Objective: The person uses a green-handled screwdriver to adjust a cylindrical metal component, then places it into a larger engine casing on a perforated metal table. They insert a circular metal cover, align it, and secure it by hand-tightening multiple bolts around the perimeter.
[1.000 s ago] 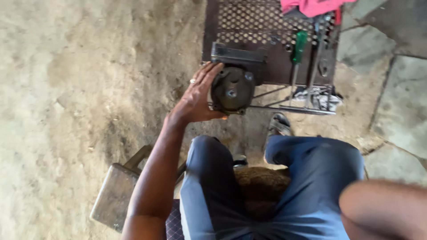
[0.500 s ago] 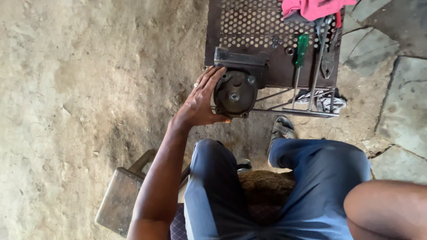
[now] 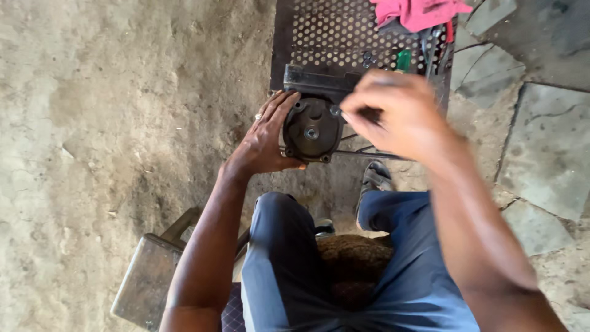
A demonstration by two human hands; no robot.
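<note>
Left hand (image 3: 265, 140) is cupped round the side of a dark round machine part (image 3: 311, 128), palm and fingers wrapped on its rim, looks like that's to keep it from turning or sliding. The part sits at the near edge of a perforated metal stand (image 3: 344, 37), round face toward the camera. Right hand (image 3: 393, 114) is up at the part's upper right with fingertips pinched together near a bolt hole — can't tell if there's a small fastener in there, it's blurred.

Around it: a red rag (image 3: 424, 11) and a green-handled tool (image 3: 403, 60) at the back of the stand, cracked stone slabs (image 3: 547, 147) to the right, a wooden stool (image 3: 150, 280) under the person, 2 knees in blue trousers (image 3: 393, 264) close below — not much elbow room.
</note>
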